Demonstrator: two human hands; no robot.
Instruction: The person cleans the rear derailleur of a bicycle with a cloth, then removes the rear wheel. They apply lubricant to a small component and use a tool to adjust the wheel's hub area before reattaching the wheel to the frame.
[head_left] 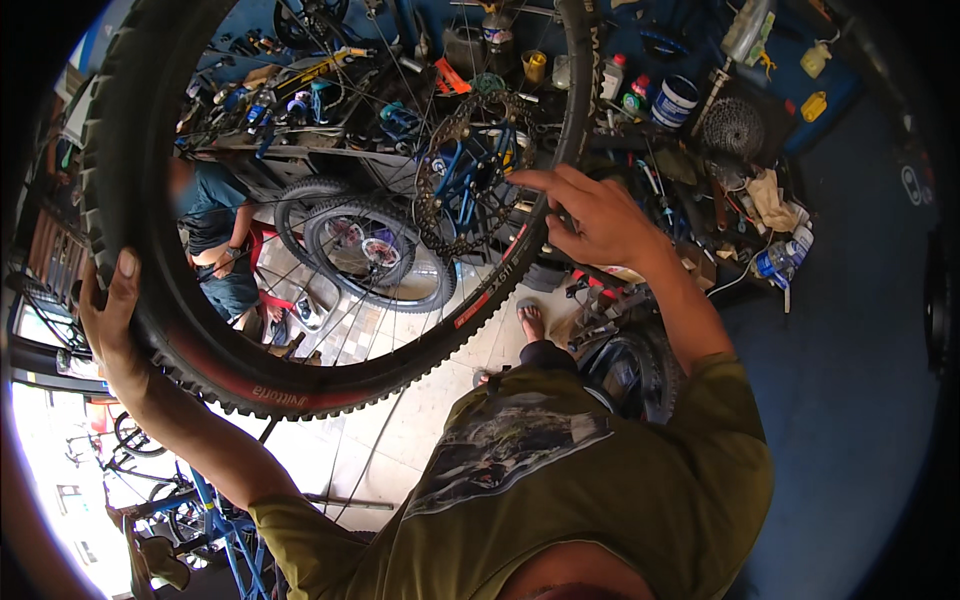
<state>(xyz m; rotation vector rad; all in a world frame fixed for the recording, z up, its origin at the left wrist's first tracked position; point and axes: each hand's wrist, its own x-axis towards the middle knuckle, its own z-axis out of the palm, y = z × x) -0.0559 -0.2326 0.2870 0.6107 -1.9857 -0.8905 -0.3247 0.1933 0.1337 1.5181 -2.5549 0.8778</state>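
Note:
A bicycle wheel with a knobby black tyre (380,380) is held up across the upper and left of the head view. My left hand (118,315) grips the tyre's left side, thumb on its face. At the wheel's centre is a blue hub with a toothed metal disc (452,235). My right hand (590,215) is at the wheel's right side with fingers apart, its index finger stretched over the rim toward the hub and disc; whether its fingertips touch them I cannot tell.
A cluttered bench (680,170) of bottles, tubs, tools and cassettes runs along the back. A seated person (215,215) is behind the wheel at left. Spare wheels (420,290) rest beyond it. Bikes (215,540) stand at lower left, and a blue wall or panel (820,400) fills the right.

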